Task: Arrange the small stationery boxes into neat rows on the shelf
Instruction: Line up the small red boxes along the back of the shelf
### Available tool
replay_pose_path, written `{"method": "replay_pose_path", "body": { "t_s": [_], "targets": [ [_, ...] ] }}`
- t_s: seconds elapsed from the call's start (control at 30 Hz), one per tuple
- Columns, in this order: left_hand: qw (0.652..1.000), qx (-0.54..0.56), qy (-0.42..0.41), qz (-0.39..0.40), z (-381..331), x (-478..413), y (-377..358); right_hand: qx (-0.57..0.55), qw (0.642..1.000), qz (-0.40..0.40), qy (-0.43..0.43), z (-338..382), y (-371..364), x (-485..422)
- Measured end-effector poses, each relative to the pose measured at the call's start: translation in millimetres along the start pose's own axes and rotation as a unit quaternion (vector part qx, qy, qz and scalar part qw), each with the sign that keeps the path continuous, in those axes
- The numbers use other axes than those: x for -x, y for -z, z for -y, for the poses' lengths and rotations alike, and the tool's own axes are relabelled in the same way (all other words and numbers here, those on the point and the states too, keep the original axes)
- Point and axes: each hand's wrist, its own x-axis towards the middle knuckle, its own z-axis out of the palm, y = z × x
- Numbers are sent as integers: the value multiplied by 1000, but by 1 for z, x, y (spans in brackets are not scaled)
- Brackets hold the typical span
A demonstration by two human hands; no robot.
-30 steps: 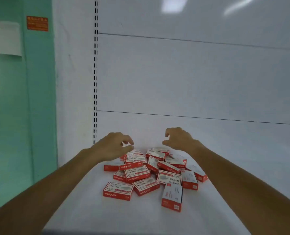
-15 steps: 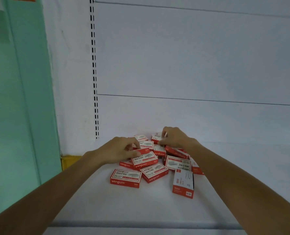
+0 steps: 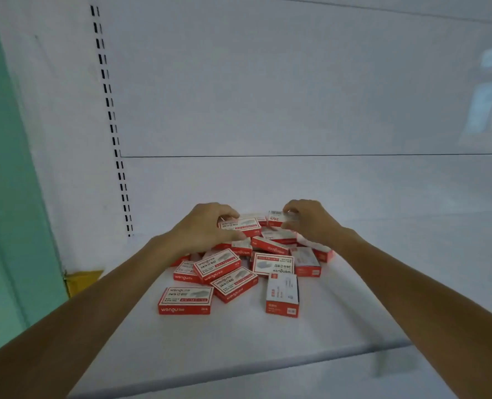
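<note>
No row has been started on the shelf (image 3: 239, 347). By my reading the task is at its very beginning, with every box left to place.

Two strays lie nearest the front edge. A near box (image 3: 185, 300) lies flat on its broad face with the label up. Just to its right a white-topped box (image 3: 282, 295) lies lengthwise, pointing away.

Behind them the pile (image 3: 239, 272) is a loose heap of red-and-white boxes. They overlap and face every way, and some are tilted on their neighbours.

Both hands are at the far side of the heap. The left hand (image 3: 203, 230) is curled round a left box (image 3: 240, 226) at the top of the pile. Its fingers reach over the far edge and its thumb is on the near edge, so the box sits pinched between them.

The right hand (image 3: 311, 223) pinches a right box (image 3: 276, 218) by its right end, fingertips on top and thumb on the near side. The barcode end sticks out to the left of the fingers.

The two held boxes are near each other but apart. From this angle it is hard to tell whether either is lifted free or rests on the boxes beneath.

Beyond the hands the shelf runs on to the back panel (image 3: 296, 182). A first row could reasonably sit against it. What remains is to draw boxes off the heap one by one, turn them the same way and set them edge to edge.
</note>
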Motion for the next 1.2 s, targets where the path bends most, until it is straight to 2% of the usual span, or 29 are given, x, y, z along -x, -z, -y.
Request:
{"method": "replay_pose_path", "body": {
  "t_s": [0.13, 0.37, 0.57, 0.87, 1.2],
  "targets": [
    [997, -37, -68, 23, -43, -27, -32, -22, 995, -14, -94, -56, 38, 37],
    [985, -2, -157, 73, -148, -66, -129, -16, 978, -65, -198, -160, 108, 127],
    [966, -15, -219, 137, -254, -91, -222, 44, 952, -78, -291, -258, 177, 220],
    [968, 30, -210, 135, -365, -123, -312, 54, 939, -107, -321, -372, 232, 289],
    [970, 55, -196, 134, -410, -173, -367, 10, 935, -119, -335, -467, 245, 286]
  ]
}}
